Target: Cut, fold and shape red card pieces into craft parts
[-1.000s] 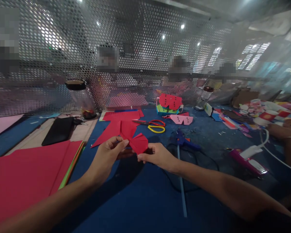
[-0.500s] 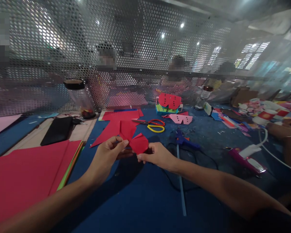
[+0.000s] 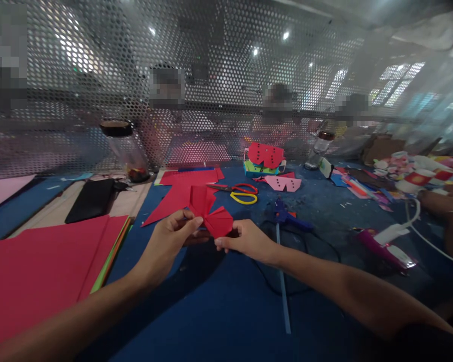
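"What's there?"
"Broad blue counter (image 3: pixel 196 322); large red paper sheets (image 3: pixel 41 266) between eight and nine o'clock from the hands."
"Each grip?"
"Left hand (image 3: pixel 170 240) and right hand (image 3: pixel 252 241), both pinching the creased bow-shaped red paper piece (image 3: pixel 219 223) above the counter."
"Step?"
"Shaping its folds, I'd judge; the next move calls for light, steady pressure."

One left hand (image 3: pixel 180 230), one right hand (image 3: pixel 245 240) — the person's pair. One folded red paper piece (image 3: pixel 219 223). One pair of scissors (image 3: pixel 232 189). One blue glue gun (image 3: pixel 287 215). Two jars: one dark-lidded jar (image 3: pixel 126 150), one brown-lidded jar (image 3: pixel 319 149). Punched cutouts in clear view: two — one red cutout (image 3: pixel 266 153), one pink cutout (image 3: pixel 283 183). One perforated screen (image 3: pixel 219 55). Paper scraps (image 3: pixel 392 165): overlapping, uncountable.
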### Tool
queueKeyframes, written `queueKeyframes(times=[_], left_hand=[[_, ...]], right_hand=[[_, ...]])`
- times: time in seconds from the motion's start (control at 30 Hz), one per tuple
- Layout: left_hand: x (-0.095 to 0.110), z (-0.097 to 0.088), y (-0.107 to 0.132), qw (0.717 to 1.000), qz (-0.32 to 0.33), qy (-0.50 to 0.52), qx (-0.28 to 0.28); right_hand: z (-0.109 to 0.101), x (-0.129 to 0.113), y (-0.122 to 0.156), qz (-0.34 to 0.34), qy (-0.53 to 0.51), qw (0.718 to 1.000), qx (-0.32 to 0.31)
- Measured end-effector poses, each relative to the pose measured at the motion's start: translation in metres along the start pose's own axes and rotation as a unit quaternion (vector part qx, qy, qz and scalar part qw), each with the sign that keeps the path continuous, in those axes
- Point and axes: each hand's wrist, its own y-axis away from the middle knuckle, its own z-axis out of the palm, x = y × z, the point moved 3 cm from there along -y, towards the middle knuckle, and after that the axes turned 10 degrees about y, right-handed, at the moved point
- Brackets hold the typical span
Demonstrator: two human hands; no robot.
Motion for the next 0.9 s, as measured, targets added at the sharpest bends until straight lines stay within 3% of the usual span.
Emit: queueKeyframes(times=[0.5,0.9], left_hand=[[-0.0032,-0.0020,-0.0025,1.000,0.002,-0.008,-0.023],[-0.0026,-0.0011,-0.0041,0.999,0.004,-0.007,-0.031]], right_hand=[[-0.0007,0.0036,-0.0007,0.026,-0.004,1.000,0.007],[0.0002,0.0005,0.0002,0.009,0.017,1.000,0.012]])
